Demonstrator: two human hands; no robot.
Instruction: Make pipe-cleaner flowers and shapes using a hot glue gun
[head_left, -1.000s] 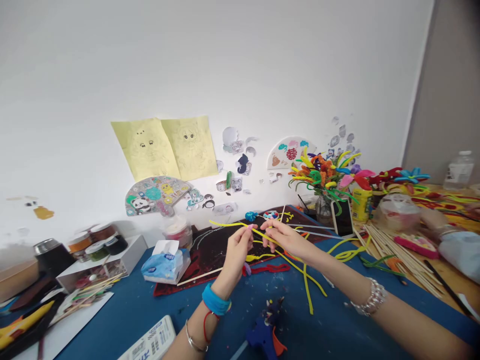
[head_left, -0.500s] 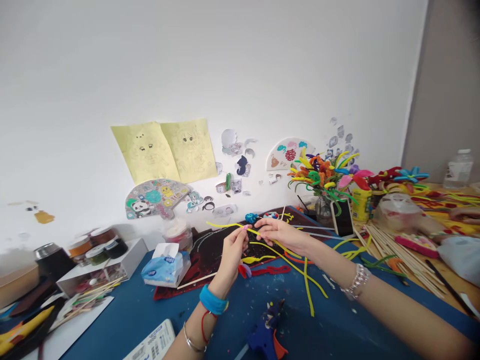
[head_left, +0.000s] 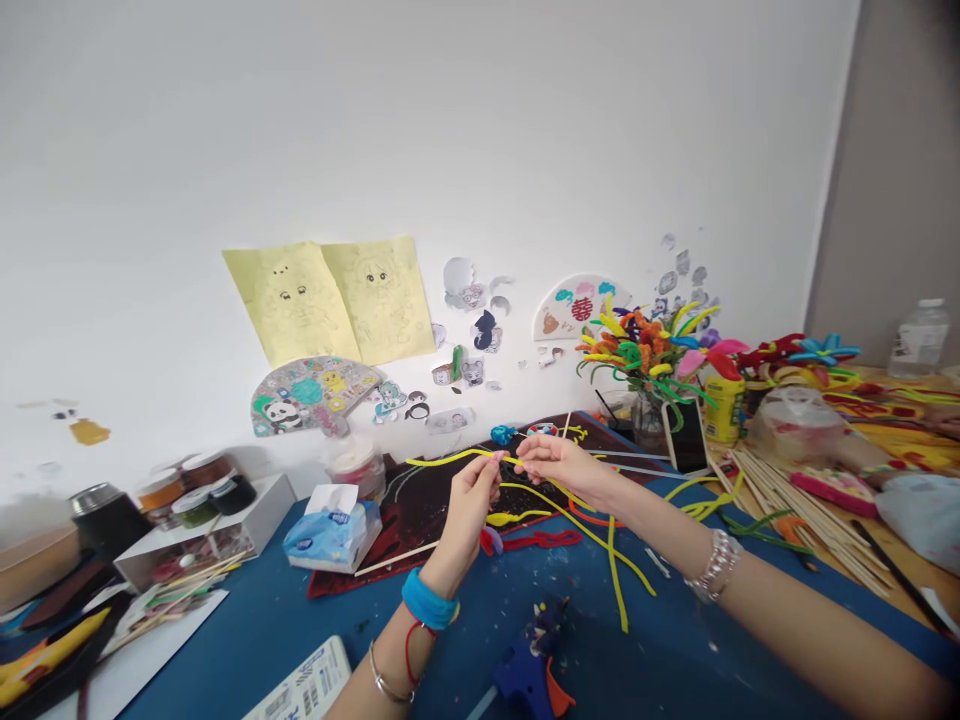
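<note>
A yellow pipe cleaner (head_left: 442, 459) stretches sideways between my two hands, above the dark mat. My left hand (head_left: 471, 492) pinches it between thumb and forefinger, its free end sticking out to the left. My right hand (head_left: 559, 466) has its fingers closed around the same strand, a short gap away from the left. More yellow pipe cleaners (head_left: 616, 590) lie on the blue table cover below. Under my hands rest a twisted yellow piece (head_left: 517, 518) and red pipe cleaners (head_left: 544, 540).
A blue glue gun (head_left: 525, 675) lies near the front edge. To the left are a tissue pack (head_left: 334, 535) and a white box (head_left: 259, 515) carrying jars. A vase of pipe-cleaner flowers (head_left: 645, 350), a phone (head_left: 685, 437) and wooden sticks (head_left: 802, 515) stand or lie on the right.
My left hand has shifted slightly right, and the strand's free end has dropped a little. My right hand has moved slightly right, fingers still at the pipe cleaner.
</note>
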